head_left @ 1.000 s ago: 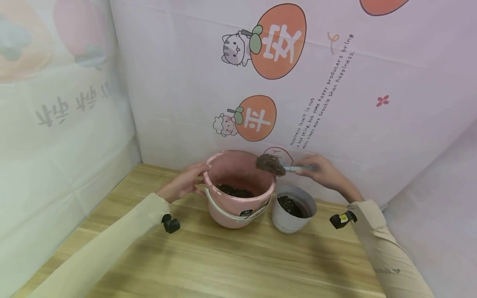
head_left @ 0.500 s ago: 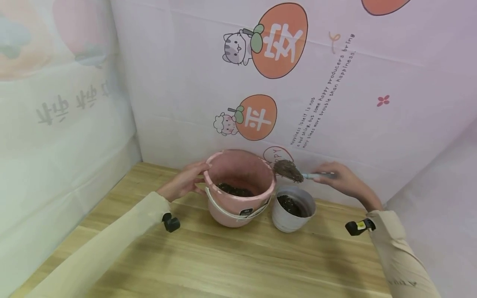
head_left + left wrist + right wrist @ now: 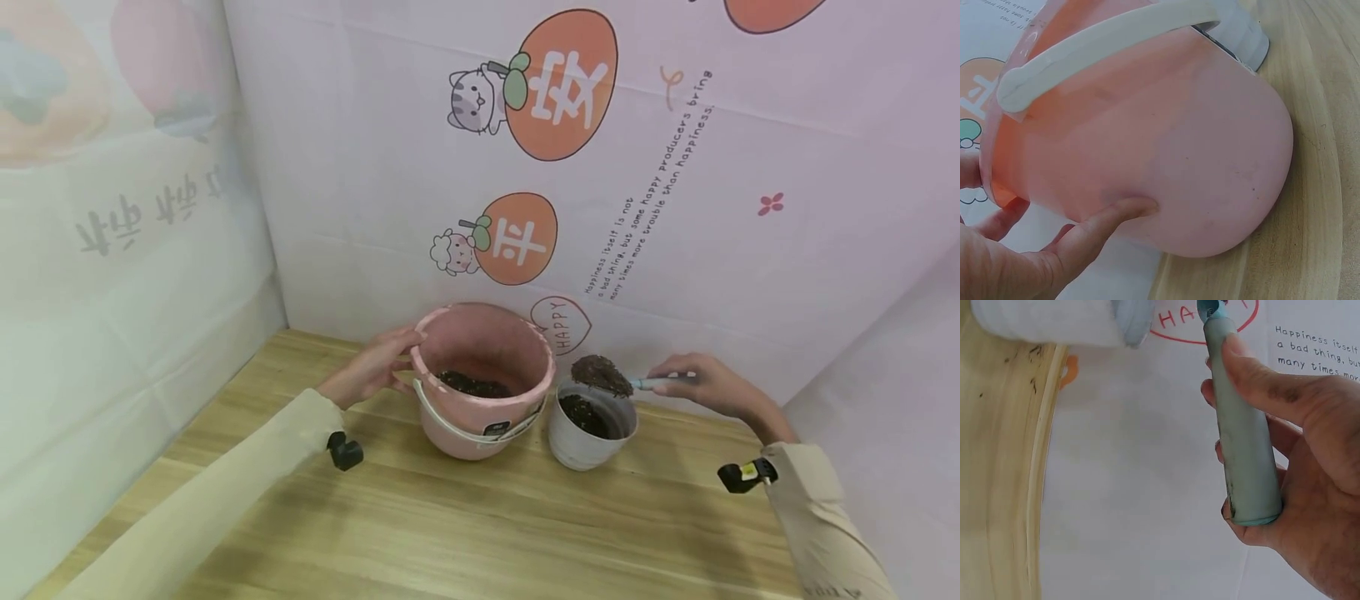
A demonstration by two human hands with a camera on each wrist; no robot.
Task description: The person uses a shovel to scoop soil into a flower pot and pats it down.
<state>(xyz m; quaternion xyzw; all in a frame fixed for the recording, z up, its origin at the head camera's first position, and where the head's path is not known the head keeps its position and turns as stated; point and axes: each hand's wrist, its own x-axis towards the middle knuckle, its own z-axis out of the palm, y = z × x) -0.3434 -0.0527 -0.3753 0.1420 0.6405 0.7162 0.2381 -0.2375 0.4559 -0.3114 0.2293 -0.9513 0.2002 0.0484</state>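
While my left hand (image 3: 378, 367) grips the pink bucket (image 3: 487, 342), fingers hooked at its rim and thumb pressed against its outer wall, the white handle (image 3: 1110, 40) hangs down across the bucket's front. Low inside it lies dark soil (image 3: 474, 384), a supply by no means used up. Just to the right, upright on the wooden table (image 3: 420, 517), stands the white pot (image 3: 581, 452), which holds its own bed of soil (image 3: 585, 415), the surface well below the rim. Over the pot's far side, a heaped load (image 3: 600, 373) sits on the scoop (image 3: 642, 384); whether the tool touches the rim I cannot tell, and no soil is seen falling. At right, my right hand (image 3: 705, 382) is wrapped round the scoop's pale blue-green grip (image 3: 1244, 431), thumb pressed near its upper end. By my reading, the transfer from bucket to pot is partway along: some soil is in the pot and this load has been dug, but tipping it out is yet to be done, and the pot appears to have room for more beyond it.
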